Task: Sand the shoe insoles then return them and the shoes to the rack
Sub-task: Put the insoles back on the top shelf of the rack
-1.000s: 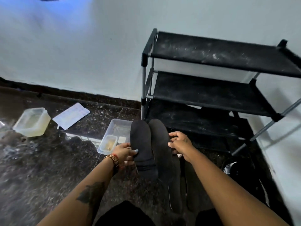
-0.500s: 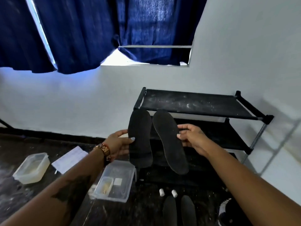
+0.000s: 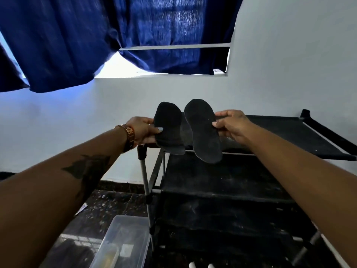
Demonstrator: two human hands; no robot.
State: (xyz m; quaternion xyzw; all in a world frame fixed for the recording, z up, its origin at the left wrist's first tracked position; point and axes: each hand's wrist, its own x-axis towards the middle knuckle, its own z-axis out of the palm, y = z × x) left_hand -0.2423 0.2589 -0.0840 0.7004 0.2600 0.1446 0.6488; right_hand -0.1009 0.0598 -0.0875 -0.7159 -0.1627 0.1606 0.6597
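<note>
I see two black insoles side by side above the front left part of the rack's top shelf [image 3: 289,132]. The left insole [image 3: 169,128] is pinched at its outer edge, its near end hanging over the shelf's front rail. The right insole [image 3: 204,132], held likewise, tilts with its near end beyond that rail. The black rack [image 3: 222,186] stands against the wall, its shelves dusty.

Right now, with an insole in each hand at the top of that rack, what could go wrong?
1. Each insole is pinched only at its edge by the left hand and right hand, so one could slip and fall.
2. Their heels overhang the top shelf's front edge; let go there, they may tip off.
3. The shelf looks dusty, which could dirty the insoles.
</note>
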